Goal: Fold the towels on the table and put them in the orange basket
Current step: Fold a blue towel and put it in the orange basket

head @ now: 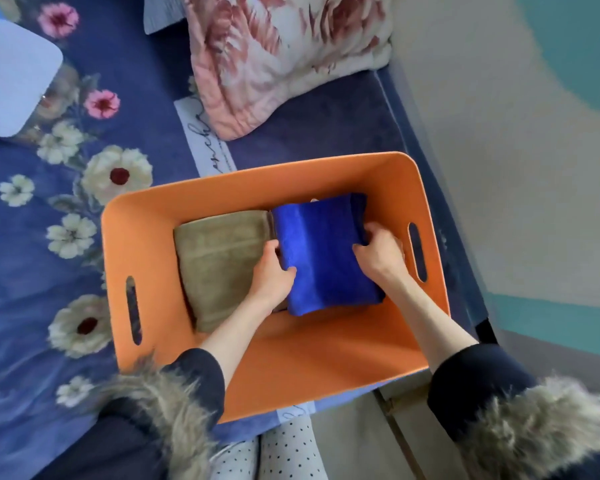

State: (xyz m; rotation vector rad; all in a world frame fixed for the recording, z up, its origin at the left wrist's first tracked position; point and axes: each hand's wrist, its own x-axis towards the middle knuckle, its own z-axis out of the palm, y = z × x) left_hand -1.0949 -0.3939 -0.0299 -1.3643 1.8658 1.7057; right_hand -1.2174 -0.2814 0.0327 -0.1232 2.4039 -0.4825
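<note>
Gripping the plush folded blue towel (323, 258) by both edges, our left hand (272, 271) and right hand (378, 251) hold it inside the smooth rectangular orange basket (291, 382), touching a nubby olive towel (219, 265) at left; a floral quilted pillow (278, 53) lies beyond.

The fingertips of the left hand (272, 271) go under the left edge of the blue towel (321, 251) and cannot be seen, and the right hand (378, 252) hides its fingers behind the towel's right edge. The blue towel covers the right edge of the olive towel (219, 261). The pale lid (11, 74) is cut by the left edge, the floral pillow (281, 46) by the top edge. Both fur-trimmed sleeves (174, 403) are cut at the bottom.
</note>
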